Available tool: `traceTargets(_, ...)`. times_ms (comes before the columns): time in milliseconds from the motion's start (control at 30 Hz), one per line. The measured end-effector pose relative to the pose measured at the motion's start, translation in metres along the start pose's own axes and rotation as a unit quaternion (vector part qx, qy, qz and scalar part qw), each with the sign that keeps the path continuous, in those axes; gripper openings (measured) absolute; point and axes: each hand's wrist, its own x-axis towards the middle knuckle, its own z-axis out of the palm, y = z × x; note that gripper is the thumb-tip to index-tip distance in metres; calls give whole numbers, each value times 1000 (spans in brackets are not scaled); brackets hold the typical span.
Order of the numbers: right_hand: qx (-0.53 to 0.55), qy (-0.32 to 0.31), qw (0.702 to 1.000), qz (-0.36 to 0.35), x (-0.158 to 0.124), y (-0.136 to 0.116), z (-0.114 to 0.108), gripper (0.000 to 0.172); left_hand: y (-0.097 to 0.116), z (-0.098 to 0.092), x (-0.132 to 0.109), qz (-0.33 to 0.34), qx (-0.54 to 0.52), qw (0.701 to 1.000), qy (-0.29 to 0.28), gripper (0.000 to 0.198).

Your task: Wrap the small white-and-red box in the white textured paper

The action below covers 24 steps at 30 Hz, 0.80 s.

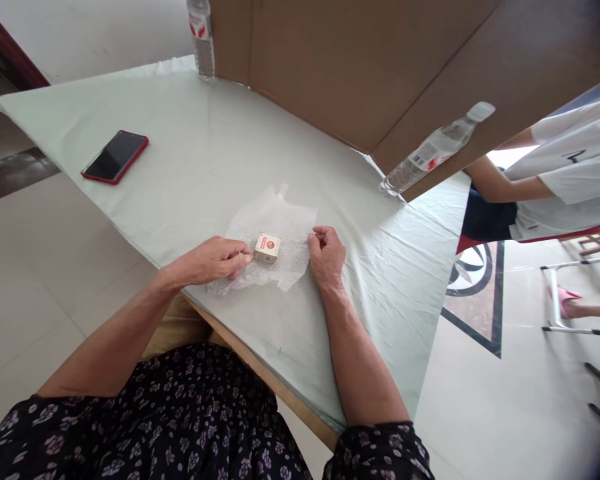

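A small cream-coloured box (269, 245) with red print lies on a spread sheet of bubble wrap (294, 220) near the table's front edge. My left hand (224, 259) is closed on the left side of the sheet, its fingertips close beside the box. On the opposite side, my right hand (327, 255) pinches the sheet's right edge between thumb and curled fingers. The wrap lies mostly flat, with crumpled, uneven edges. Neither hand covers the box's printed top.
A phone in a red case (115, 157) lies on the pale cloth-covered table (180, 133) at left. Cardboard panels (320, 73) stand at the back, with a water bottle (203, 40) and a leaning bottle (435, 150) against them. Another person (570, 160) sits at right.
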Motion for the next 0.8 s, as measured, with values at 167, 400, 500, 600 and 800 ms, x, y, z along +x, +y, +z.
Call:
traceTargets(167, 3, -4, 1000, -1, 0, 2, 0, 28, -2, 22, 7, -16, 87, 990, 107, 21)
traceTargets(400, 9, -13, 1000, -13, 14, 2, 4, 28, -10, 40, 11, 46, 164, 970, 175, 57)
traceTargets(500, 5, -9, 1000, -9, 18, 4, 3, 28, -13, 46, 14, 57, 164, 975, 137, 91)
traceTargets(600, 7, 9, 1000, -8, 16, 0, -6, 27, -18, 52, 16, 49, 157, 981, 103, 106)
traceTargets(800, 23, -59, 989, -135, -3, -40, -29, 32, -26, 59, 16, 56, 138, 981, 121, 118)
